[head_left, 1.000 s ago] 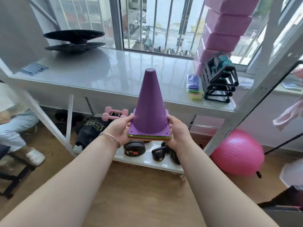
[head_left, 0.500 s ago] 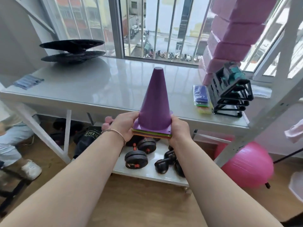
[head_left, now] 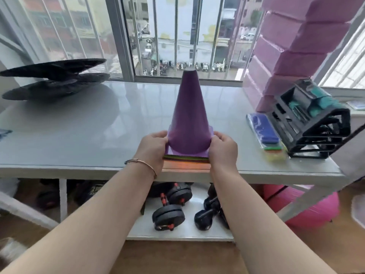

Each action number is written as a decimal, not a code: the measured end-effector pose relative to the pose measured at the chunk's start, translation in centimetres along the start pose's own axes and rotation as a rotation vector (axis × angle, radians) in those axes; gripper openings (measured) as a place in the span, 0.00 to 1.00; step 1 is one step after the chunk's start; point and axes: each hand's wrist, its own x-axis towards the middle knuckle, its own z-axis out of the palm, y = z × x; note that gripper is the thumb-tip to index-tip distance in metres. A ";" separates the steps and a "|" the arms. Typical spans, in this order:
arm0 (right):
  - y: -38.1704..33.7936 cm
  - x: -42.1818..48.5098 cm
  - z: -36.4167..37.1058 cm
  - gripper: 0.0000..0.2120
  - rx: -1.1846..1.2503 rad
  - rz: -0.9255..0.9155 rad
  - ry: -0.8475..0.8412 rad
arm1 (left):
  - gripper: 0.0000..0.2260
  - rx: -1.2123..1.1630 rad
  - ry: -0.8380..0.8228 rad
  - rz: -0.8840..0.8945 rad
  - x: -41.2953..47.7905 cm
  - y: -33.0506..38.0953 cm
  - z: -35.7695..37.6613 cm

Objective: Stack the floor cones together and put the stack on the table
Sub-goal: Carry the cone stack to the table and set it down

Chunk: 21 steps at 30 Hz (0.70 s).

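Note:
A stack of cones, purple on top with green, yellow and red base edges showing beneath, stands upright over the front part of the grey glossy table. Its base is at or just above the tabletop, with a reflection below it. My left hand grips the base's left side. My right hand grips the right side. Both thumbs rest on the purple base flange.
Black balance discs lie at the table's back left. A black rack, coloured bands in a packet and pink foam blocks crowd the right. Dumbbells sit on a lower shelf; a pink ball is on the floor.
Both hands carried the cone stack up and forward, from below the table's front edge to over the tabletop. I have moved closer to the table.

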 end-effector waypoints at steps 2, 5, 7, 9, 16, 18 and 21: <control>-0.2 1.2 1.0 0.19 -0.007 -0.016 -0.013 | 0.16 -0.012 -0.007 0.013 1.7 0.3 0.0; -0.7 3.2 1.8 0.16 0.015 -0.041 -0.021 | 0.17 -0.060 -0.016 0.027 3.6 0.8 0.3; -0.8 4.9 2.3 0.16 0.013 -0.049 -0.010 | 0.17 -0.084 -0.025 0.045 4.9 1.2 0.7; -0.6 6.6 2.9 0.13 -0.011 -0.068 -0.020 | 0.19 -0.086 -0.040 0.068 6.5 1.2 1.2; -0.7 13.4 5.4 0.09 -0.111 -0.105 -0.099 | 0.18 0.032 0.005 0.130 12.4 1.8 3.7; -0.5 15.1 6.5 0.13 -0.111 -0.089 -0.118 | 0.17 0.128 0.028 0.146 14.1 1.8 4.0; -0.8 17.1 7.7 0.17 -0.095 -0.076 -0.152 | 0.17 0.280 0.060 0.147 16.5 2.2 4.2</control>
